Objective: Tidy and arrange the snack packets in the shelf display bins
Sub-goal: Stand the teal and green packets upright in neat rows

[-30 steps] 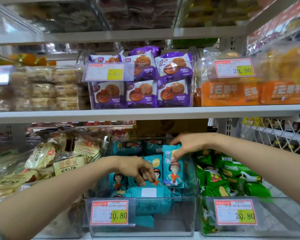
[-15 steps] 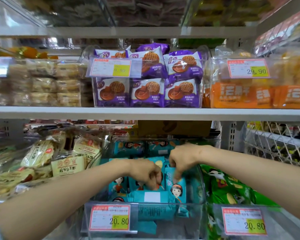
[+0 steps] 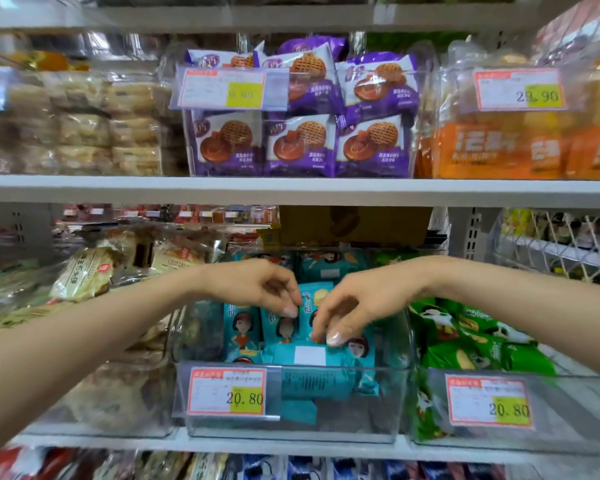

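Several teal snack packets (image 3: 243, 332) printed with a cartoon girl stand in a clear bin (image 3: 400, 393) on the lower shelf. One teal packet (image 3: 309, 356) lies flat across the front, its white label facing up. My left hand (image 3: 257, 285) reaches in from the left, and its thumb and forefinger pinch the top edge of an upright teal packet (image 3: 308, 303). From the right, my right hand (image 3: 361, 299) hangs with curled fingers, the tips pinching the top of a teal packet (image 3: 359, 346) in the front row. The two hands almost touch.
A 20.80 price tag (image 3: 227, 391) hangs on the bin front. Green packets (image 3: 465, 344) fill the bin to the right, beige pastry packs (image 3: 84, 271) the left one. The shelf board (image 3: 291, 190) above carries purple biscuit packets (image 3: 298, 145) and orange packets (image 3: 492, 150).
My right hand has lowered its teal packet from above the bin down into the front row. The left hand moved right and up to meet it.
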`<act>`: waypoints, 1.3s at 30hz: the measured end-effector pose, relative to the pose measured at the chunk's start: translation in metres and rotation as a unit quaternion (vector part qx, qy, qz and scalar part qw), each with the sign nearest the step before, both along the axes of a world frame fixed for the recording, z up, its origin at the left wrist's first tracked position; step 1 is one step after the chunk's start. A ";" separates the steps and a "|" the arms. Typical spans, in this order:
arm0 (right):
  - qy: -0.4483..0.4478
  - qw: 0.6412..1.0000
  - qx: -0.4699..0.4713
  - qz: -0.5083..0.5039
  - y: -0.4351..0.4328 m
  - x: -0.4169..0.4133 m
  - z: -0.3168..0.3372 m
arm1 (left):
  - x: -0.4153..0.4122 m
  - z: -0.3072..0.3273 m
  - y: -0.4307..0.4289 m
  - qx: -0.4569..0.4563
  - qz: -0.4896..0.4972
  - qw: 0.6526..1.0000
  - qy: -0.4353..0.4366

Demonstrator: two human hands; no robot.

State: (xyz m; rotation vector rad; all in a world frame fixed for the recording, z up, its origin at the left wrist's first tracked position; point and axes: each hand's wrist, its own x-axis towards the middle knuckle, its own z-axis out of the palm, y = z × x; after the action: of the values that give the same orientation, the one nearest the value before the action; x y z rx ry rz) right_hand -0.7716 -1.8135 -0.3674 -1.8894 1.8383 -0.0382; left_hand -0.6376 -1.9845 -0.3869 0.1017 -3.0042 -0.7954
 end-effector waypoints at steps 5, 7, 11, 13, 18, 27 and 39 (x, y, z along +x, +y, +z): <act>-0.007 0.996 0.083 -0.033 -0.013 0.008 -0.018 | 0.010 -0.007 0.005 0.015 0.011 1.000 -0.004; -0.027 0.995 0.088 -0.037 -0.015 0.008 -0.022 | 0.013 -0.009 0.008 0.033 0.016 0.999 -0.013; -0.080 0.988 0.115 -0.066 -0.015 0.005 -0.020 | 0.017 -0.011 0.011 0.052 0.012 0.998 -0.016; -0.117 0.981 0.131 -0.075 -0.014 0.001 -0.017 | 0.018 -0.011 0.014 0.062 0.003 0.998 -0.020; -0.088 0.992 0.058 -0.073 -0.006 -0.003 0.000 | 0.019 -0.010 0.019 0.088 -0.005 0.996 -0.005; -0.076 0.972 -0.129 -0.178 0.000 -0.018 0.015 | -0.003 -0.013 0.043 0.095 0.033 0.994 0.048; -0.080 0.972 -0.179 -0.131 0.003 -0.040 0.029 | -0.011 -0.014 0.027 0.236 0.056 0.963 0.119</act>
State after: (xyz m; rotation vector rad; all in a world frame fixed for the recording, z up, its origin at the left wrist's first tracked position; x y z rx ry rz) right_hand -0.8120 -1.8104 -0.3385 -1.7891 2.0576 -0.6321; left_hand -0.6487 -1.9575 -0.4012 0.1716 -2.5069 -1.3803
